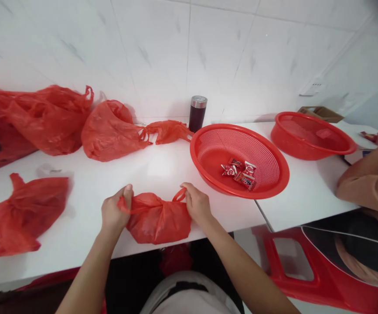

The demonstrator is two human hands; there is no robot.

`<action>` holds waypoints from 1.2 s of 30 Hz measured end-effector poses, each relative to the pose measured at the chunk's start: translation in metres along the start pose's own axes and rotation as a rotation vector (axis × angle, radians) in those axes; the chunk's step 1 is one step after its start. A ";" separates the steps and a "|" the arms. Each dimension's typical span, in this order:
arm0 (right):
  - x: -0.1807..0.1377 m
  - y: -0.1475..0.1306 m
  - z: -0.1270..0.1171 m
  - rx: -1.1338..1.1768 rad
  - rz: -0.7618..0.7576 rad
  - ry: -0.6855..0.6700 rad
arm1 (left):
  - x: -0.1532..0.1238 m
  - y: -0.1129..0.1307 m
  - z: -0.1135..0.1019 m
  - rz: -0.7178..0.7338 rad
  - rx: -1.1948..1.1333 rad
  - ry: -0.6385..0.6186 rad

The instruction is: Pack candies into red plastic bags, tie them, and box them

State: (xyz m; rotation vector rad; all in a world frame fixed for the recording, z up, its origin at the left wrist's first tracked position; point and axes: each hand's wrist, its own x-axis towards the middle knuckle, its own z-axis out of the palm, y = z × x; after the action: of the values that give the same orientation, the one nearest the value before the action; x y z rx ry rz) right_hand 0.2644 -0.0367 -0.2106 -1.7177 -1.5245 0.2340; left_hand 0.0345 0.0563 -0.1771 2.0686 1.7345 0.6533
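A filled red plastic bag (159,220) rests near the front edge of the white table, gathered at its top. My left hand (115,208) is closed around the bag's left handle. On the other side, my right hand (197,203) pinches the right handle, which forms a small loop. The two handles are drawn apart to either side, and the bag's contents are hidden. Just beyond my right hand stands a red plastic basket (205,172) with several small wrapped packets (241,172) inside.
More red bags (108,131) line the wall at left; another bag (28,213) lies nearer. A dark tumbler (197,114) stands behind the basket. At right are a second red basket (293,141), a cardboard box (322,114), a person's arm (365,187) and a red stool (326,279).
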 end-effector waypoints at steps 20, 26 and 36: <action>-0.016 0.025 -0.007 -0.244 0.109 -0.073 | 0.015 -0.075 -0.028 -0.278 0.096 0.042; -0.011 0.025 -0.011 -0.055 0.203 -0.023 | 0.000 -0.061 -0.076 -0.047 -0.288 -0.380; -0.015 0.022 -0.019 0.338 0.271 0.016 | -0.012 0.033 -0.032 0.589 0.073 -0.418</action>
State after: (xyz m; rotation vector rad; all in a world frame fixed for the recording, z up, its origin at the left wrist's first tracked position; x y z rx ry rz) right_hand 0.2885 -0.0570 -0.2183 -1.6403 -1.1591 0.5822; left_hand 0.0417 0.0382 -0.1343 2.5561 0.9327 0.2701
